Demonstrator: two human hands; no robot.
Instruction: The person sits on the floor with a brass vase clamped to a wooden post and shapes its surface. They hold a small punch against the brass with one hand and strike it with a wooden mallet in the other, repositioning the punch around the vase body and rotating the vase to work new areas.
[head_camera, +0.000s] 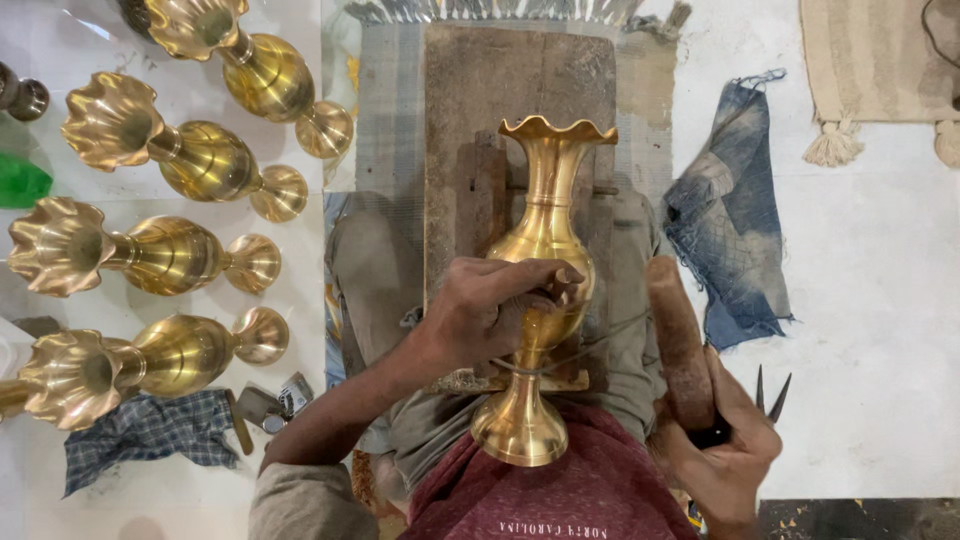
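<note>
This was a small metalworking workshop, run at floor level rather than at a bench. A worn wooden board (520, 90) lay on a grey woven mat (385, 110) directly in front of the seated person and served as the work surface. Along the left edge of the floor (880, 300), four finished brass vases (170, 255) lay on their sides in a row, all of one fluted pattern, which spoke of batch production. A stained blue rag (725, 240) lay near the board's right edge, a checked cloth (150, 430) at the lower left, and pointed metal dividers (768, 392) by the mat's right corner.
</note>
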